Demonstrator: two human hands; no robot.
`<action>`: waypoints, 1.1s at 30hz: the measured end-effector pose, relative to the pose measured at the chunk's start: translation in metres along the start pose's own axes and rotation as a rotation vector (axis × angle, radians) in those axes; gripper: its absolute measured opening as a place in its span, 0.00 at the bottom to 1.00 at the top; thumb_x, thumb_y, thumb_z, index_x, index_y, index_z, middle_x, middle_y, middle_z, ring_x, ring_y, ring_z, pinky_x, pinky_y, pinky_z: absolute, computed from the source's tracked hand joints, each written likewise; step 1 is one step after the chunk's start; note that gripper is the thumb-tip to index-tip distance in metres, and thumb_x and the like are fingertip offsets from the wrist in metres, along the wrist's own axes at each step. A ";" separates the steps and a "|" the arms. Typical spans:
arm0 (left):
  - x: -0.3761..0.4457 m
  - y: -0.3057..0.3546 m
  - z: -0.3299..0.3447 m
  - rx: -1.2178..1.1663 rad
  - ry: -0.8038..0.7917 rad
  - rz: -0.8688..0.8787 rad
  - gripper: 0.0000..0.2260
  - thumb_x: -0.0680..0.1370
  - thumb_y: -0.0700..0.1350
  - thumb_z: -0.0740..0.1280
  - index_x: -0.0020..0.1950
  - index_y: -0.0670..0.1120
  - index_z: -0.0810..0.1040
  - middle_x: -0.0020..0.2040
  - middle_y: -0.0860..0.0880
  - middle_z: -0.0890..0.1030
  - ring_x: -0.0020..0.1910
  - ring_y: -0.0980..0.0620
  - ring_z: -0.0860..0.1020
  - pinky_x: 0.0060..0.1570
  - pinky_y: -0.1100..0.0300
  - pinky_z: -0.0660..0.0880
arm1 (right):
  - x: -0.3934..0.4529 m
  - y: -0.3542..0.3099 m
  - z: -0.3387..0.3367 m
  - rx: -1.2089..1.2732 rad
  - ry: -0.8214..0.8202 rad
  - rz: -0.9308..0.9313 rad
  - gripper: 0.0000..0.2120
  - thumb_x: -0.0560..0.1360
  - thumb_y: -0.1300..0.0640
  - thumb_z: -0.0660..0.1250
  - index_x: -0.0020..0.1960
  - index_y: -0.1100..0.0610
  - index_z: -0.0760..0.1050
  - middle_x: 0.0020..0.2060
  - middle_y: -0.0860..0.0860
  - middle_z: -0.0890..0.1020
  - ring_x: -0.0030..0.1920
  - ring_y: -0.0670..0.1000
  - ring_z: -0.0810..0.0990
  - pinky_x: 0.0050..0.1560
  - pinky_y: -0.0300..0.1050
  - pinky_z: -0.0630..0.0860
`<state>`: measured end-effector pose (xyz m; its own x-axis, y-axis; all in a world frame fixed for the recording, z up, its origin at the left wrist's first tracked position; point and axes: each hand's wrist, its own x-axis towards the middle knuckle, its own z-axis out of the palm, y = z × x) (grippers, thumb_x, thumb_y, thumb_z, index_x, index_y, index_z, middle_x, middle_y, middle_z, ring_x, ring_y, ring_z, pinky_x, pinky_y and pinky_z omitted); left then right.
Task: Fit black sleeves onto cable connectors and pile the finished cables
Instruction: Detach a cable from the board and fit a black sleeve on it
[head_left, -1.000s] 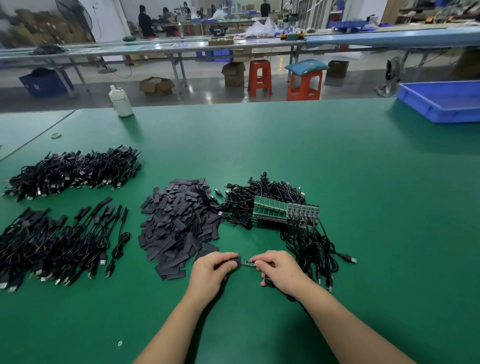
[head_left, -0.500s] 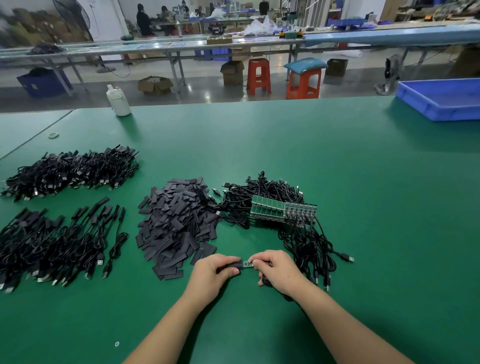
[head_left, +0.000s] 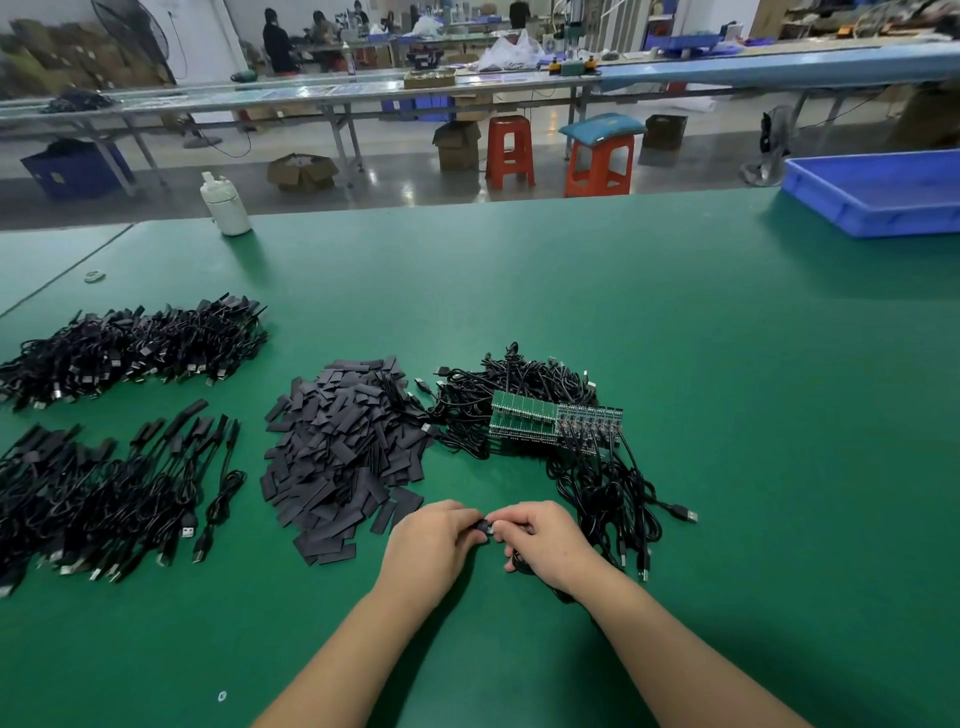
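Fitting in hand: a black sleeve (head_left: 482, 526) is being pinched between the two hands at the near middle of the table, just beside the sleeve heap; only a sliver of it is being shown, so how far it is seated cannot be told.
Left hand (head_left: 434, 540): is being held curled, fingertips closed on the sleeve end, probably to push it along.
Right hand (head_left: 545, 543): is being held curled round the connector end and its cable, likely to brace against that push.
Loose sleeves (head_left: 337, 457): are being kept heaped just left of the hands, seemingly for a short reach.
Unfinished cables (head_left: 597, 467): are being kept in a tangle to the right, with green circuit boards (head_left: 553, 423) lying on top; the cable in hand is trailing back into it.
Finished cables (head_left: 104, 499): are being piled at the near left, well apart from the raw stock; a second pile (head_left: 130, 348) is lying behind it.
Surface: a green table (head_left: 675, 364) is being used; a white bottle (head_left: 224, 205) and a blue tray (head_left: 883, 192) are standing at its far edge.
Room: long benches, orange stools (head_left: 510, 150) and distant workers are being seen beyond.
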<state>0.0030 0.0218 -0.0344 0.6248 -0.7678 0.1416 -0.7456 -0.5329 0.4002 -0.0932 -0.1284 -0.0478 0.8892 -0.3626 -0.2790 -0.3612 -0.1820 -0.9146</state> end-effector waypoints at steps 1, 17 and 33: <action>0.001 0.001 0.001 -0.010 -0.003 -0.009 0.09 0.79 0.52 0.67 0.55 0.53 0.82 0.49 0.54 0.82 0.50 0.51 0.79 0.48 0.56 0.74 | -0.001 -0.001 0.000 0.000 0.004 -0.004 0.08 0.80 0.59 0.66 0.50 0.49 0.83 0.39 0.55 0.84 0.32 0.45 0.81 0.43 0.47 0.84; -0.004 0.005 0.009 -0.128 0.059 -0.038 0.08 0.77 0.45 0.70 0.55 0.50 0.84 0.46 0.51 0.83 0.45 0.51 0.80 0.48 0.59 0.75 | -0.001 -0.002 0.004 0.098 0.023 -0.014 0.11 0.80 0.64 0.65 0.60 0.59 0.82 0.40 0.53 0.87 0.38 0.47 0.85 0.41 0.41 0.82; 0.005 0.017 0.010 0.087 -0.134 -0.076 0.10 0.82 0.50 0.61 0.58 0.48 0.77 0.47 0.47 0.76 0.48 0.44 0.78 0.45 0.52 0.72 | -0.001 0.000 0.003 0.040 0.018 -0.003 0.15 0.82 0.61 0.63 0.67 0.54 0.78 0.33 0.50 0.85 0.31 0.45 0.81 0.39 0.34 0.78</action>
<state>-0.0086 0.0052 -0.0359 0.6479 -0.7616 -0.0099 -0.7185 -0.6154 0.3241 -0.0928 -0.1253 -0.0486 0.8850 -0.3786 -0.2708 -0.3464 -0.1471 -0.9265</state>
